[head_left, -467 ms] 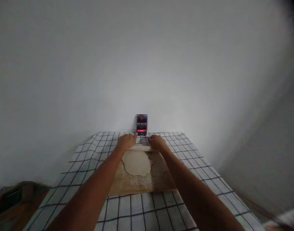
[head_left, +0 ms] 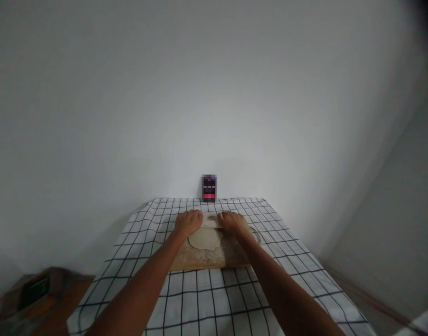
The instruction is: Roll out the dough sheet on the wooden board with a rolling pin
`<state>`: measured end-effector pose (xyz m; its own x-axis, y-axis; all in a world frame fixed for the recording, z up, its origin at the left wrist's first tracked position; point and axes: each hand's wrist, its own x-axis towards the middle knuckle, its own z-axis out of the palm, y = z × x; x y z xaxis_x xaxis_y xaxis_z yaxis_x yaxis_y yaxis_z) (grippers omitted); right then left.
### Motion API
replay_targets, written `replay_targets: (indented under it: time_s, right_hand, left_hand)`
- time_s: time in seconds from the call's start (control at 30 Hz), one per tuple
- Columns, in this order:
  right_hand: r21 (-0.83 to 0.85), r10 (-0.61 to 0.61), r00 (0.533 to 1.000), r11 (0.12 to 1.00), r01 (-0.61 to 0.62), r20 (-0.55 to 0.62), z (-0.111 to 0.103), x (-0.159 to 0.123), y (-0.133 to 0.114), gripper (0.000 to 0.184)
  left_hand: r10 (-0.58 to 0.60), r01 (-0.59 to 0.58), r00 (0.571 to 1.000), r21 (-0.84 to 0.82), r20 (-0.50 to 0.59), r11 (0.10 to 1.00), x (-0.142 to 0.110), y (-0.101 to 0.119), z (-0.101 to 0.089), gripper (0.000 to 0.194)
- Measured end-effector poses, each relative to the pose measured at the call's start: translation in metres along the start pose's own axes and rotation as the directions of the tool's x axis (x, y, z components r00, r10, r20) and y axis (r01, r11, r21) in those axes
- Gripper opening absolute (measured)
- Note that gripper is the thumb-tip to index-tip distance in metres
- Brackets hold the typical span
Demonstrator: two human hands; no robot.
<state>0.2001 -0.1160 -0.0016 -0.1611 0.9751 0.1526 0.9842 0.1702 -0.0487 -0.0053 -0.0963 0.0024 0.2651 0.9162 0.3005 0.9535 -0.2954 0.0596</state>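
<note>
1. The person's left hand (head_left: 189,220) is closed, its fingers curled over the pale, cylindrical rolling pin (head_left: 211,223) near its 9 o'clock end.
2. The right hand (head_left: 232,221) is likewise curled down around the pin, towards 3 o'clock; a short stretch of it shows between the fists, which stand apart.
3. The flat, cream-coloured sheet of dough (head_left: 205,240), uneven at its edge, lies at 6 o'clock from the pin, between the forearms.
4. Beneath the dough is the light-brown, flour-dusted wooden board (head_left: 196,261).
5. A thin, curved loop (head_left: 258,234) shows just beside the right wrist, at 3 o'clock from the dough; its material cannot be told.
6. Around the board spreads the counter draped in white, black-gridded cloth (head_left: 206,303).
7. At 12 o'clock, a dark upright phone with a red band (head_left: 209,188) stands against the plain, pale wall (head_left: 214,93).
8. Far off at 8 o'clock sits a blurred brown object (head_left: 35,291), too unclear to name.
</note>
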Motion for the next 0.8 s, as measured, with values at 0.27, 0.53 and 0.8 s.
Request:
replay_targets:
  time_s: [0.27, 0.53, 0.8]
  right_hand:
    - [0.101, -0.048, 0.978, 0.992, 0.069, -0.204, 0.001, -0.042, -0.011, 0.034]
    - [0.234, -0.068, 0.946, 0.961, 0.148, -0.318, 0.018, -0.089, -0.012, 0.036]
    - [0.275, 0.062, 0.905, 0.959, 0.062, -0.420, 0.025, -0.108, -0.021, 0.039]
  left_hand:
    - [0.090, -0.095, 0.984, -0.029, -0.152, 0.995, -0.039, 0.005, 0.006, 0.044]
    - [0.111, -0.136, 0.979, -0.138, -0.170, 0.981, -0.094, 0.010, -0.010, 0.041]
    - [0.054, -0.093, 0.995, -0.544, -0.088, 0.834, -0.130, 0.000, -0.015, 0.052]
